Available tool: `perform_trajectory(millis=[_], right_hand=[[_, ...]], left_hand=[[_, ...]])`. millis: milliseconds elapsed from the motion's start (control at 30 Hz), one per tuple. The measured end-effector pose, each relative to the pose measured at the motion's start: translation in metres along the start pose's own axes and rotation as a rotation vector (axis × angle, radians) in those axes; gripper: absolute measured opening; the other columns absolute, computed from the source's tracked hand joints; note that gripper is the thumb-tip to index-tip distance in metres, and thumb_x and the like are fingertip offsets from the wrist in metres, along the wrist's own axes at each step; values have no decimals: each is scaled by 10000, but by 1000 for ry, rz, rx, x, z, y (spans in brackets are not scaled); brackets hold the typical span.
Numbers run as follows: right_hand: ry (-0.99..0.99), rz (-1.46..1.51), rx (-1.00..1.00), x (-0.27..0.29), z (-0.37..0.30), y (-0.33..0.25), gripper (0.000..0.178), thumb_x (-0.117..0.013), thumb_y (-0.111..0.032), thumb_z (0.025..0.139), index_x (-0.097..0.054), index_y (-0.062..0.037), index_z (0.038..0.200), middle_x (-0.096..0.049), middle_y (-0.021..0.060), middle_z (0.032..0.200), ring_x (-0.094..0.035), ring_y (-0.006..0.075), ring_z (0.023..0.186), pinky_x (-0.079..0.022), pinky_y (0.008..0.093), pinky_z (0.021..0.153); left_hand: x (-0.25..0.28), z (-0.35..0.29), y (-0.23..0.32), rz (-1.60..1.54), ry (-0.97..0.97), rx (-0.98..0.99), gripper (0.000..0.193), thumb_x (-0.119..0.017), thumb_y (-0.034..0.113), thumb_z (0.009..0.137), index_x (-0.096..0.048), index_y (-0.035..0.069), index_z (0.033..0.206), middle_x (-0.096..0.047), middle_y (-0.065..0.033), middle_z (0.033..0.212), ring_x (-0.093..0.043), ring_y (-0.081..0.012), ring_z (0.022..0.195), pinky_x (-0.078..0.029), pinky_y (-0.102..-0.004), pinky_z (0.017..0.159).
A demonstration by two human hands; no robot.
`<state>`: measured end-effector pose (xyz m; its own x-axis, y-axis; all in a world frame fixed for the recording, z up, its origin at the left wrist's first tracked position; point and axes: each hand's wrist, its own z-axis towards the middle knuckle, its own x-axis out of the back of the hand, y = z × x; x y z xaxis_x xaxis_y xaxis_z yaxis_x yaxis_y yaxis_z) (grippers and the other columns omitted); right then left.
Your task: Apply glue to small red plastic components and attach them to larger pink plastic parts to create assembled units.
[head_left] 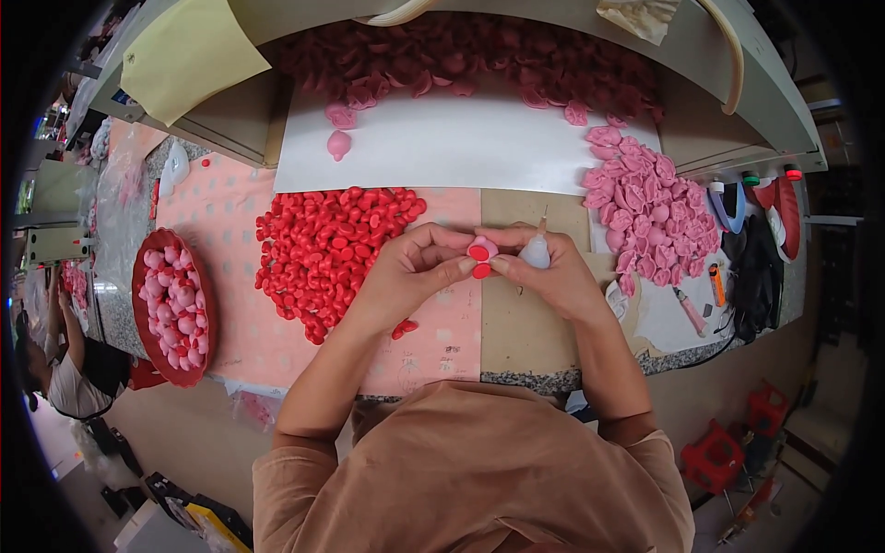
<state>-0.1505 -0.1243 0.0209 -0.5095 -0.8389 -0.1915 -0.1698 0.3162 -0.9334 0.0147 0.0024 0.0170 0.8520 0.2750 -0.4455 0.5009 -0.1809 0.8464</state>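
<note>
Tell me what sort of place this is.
Likely a small craft or toy-assembly workshop. A worktable holds a heap of red pieces and pink pieces; the hands join a piece, the right holding a small glue bottle.

A speckled stone worktop is covered by pink patterned sheets and a white board. A grey shelf is set behind it — a brown floor is seen below, where small red stools are placed.

A single head-worn fisheye view looks steeply down from close above the bench, its far edge at the top, straight lines bending toward the rim.
</note>
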Motion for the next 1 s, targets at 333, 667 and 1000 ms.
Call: perform_trajectory(millis=[333,667,1000], right_hand=[[-5,-7,37,1,0,6,309,-615,-18,829,-604,-22,1138,-595,54,1117,-560,101,956,-451,242,818],[-24,-75,48,4,8,-3,314,-617,-12,825,-600,-11,1138,-603,41,1093,-554,87,943,-443,227,816],[11,-125,89,-3,0,3,315,-619,4,814,-591,25,1127,-604,40,1022,-568,109,904,-456,237,820]], left_hand=[[-2,-2,0,57,18,17,220,-604,11,847,-540,-18,1056,-609,-89,1045,-592,-132,960,-493,-267,844],[2,4,6,19,11,-17,180,-588,2,862,-558,-14,1038,-627,-55,1018,-594,-84,923,-475,-202,781],[8,3,-18,5,-102,-48,203,-564,22,881,-515,-7,1076,-597,-93,1095,-584,-140,1006,-477,-264,891]])
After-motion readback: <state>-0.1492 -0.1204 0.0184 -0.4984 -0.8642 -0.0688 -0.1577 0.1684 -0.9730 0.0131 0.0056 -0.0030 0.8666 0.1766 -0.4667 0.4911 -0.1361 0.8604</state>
